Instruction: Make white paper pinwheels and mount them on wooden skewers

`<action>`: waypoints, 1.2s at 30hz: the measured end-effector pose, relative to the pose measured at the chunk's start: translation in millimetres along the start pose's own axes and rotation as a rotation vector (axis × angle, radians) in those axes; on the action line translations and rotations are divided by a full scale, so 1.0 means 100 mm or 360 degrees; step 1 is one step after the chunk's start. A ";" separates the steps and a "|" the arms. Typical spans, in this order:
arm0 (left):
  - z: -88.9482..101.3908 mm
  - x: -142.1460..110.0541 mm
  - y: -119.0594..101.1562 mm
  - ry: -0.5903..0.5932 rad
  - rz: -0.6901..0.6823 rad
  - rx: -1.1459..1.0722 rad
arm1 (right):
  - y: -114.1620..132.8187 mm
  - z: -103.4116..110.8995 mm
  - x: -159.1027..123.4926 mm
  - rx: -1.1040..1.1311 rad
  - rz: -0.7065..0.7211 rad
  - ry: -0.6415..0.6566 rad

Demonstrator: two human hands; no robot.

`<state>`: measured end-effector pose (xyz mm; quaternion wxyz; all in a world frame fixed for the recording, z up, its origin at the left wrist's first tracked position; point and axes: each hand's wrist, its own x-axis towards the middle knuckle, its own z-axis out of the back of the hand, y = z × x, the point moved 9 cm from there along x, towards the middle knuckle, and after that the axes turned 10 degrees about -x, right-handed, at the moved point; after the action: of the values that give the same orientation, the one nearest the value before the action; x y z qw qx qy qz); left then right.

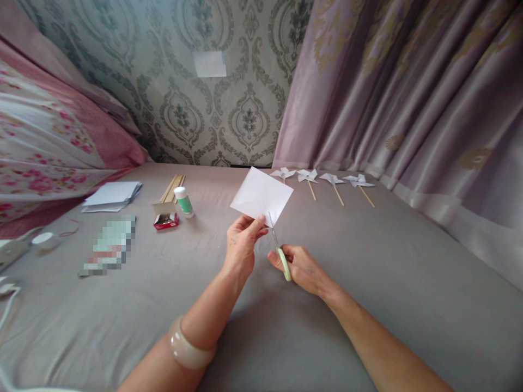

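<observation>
a smooth grey cloth (347, 261), creased at the near left, runs back to a patterned wall (249, 117) bearing a pale sheet (210, 64); mauve curtains (388, 81) hang at the right, floral fabric (44, 136) drapes at the left. above the cloth, the left hand (241, 245) pinches white paper (261, 190) between thumb and fingers, while the right hand (300, 267) is clasped on the scissors (284, 265), blades at the paper's near corner. four pinwheels (307, 175) lie near the curtains; wooden sticks (169, 189), a white-capped tube (184, 203), a red box (166, 221) and a paper stack (112, 196) sit farther left
</observation>
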<state>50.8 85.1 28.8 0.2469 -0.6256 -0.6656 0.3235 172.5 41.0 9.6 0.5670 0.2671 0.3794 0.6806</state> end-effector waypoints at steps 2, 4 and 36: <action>0.00 0.00 0.00 -0.0003 -0.0008 -0.0007 | 0.00 0.01 0.00 0.0008 -0.0013 -0.0014; -0.01 -0.01 -0.01 0.0007 -0.0018 -0.0017 | 0.01 0.02 0.00 0.0014 -0.0019 -0.0027; -0.02 0.01 0.00 0.0037 -0.0003 -0.0083 | -0.08 0.05 0.02 0.0059 -0.0120 -0.0177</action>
<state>52.3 86.3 29.7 0.2386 -0.6349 -0.6715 0.2984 180.9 44.9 5.8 0.6074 0.3005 0.3696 0.6358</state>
